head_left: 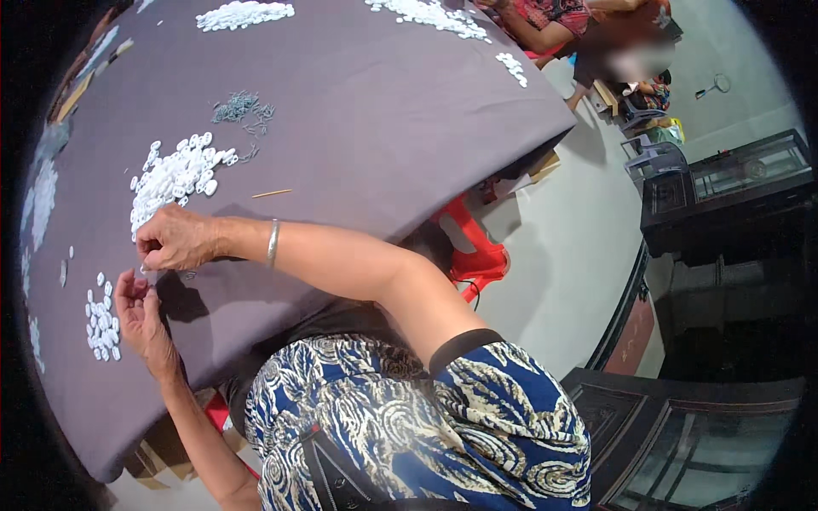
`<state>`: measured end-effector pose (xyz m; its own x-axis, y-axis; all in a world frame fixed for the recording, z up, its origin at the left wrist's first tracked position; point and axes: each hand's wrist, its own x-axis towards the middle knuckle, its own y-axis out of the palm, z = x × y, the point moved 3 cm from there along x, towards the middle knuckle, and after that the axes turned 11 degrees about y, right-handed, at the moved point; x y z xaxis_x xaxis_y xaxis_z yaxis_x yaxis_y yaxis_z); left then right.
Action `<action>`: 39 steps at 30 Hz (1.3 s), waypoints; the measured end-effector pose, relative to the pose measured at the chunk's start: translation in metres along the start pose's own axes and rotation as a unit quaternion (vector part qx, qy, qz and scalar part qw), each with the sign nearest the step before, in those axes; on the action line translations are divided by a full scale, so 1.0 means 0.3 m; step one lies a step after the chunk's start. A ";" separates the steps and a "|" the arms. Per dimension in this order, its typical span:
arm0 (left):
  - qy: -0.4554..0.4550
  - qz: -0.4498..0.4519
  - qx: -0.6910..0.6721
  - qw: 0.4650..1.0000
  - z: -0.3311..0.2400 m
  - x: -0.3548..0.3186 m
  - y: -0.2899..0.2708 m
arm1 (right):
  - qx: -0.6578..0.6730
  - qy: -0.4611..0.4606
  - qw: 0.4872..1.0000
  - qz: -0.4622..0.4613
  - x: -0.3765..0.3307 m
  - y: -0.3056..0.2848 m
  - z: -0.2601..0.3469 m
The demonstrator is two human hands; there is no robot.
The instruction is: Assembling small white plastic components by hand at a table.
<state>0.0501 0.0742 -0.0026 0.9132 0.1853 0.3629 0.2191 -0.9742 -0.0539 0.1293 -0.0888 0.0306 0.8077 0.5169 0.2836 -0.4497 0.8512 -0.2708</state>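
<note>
My left hand and my right hand meet over the left part of the table, fingertips almost touching. Between them shows a small white piece, pinched by the left fingers. The right thumb and fingers are closed together; what they hold, if anything, is too small to make out. Just beyond the right hand spreads a large pile of white oval plastic pieces. A smaller group of similar white pieces lies left of my left hand. A silvery bracelet circles my right wrist.
A heap of small grey-green pieces lies past the white pile, and a thin wooden stick to its right. More white piles sit along the far side of the cloth-covered table. A red stool stands beneath the right edge; people sit beyond.
</note>
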 end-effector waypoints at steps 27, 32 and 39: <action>-0.013 0.026 -0.027 0.999 -0.040 -0.004 0.034 | 0.000 -0.006 1.000 0.015 -0.013 0.005 0.008; -0.014 0.027 -0.021 0.999 -0.018 0.000 0.014 | -0.020 -0.007 1.000 0.014 -0.019 0.013 0.026; -0.022 0.009 -0.045 0.999 -0.051 -0.014 0.006 | 0.018 0.036 0.998 0.053 -0.024 0.039 0.038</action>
<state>0.0414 0.0698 0.0100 0.9313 0.1720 0.3212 0.1735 -0.9845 0.0242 0.1140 -0.0816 0.0357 0.7802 0.5966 0.1878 -0.5454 0.7959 -0.2627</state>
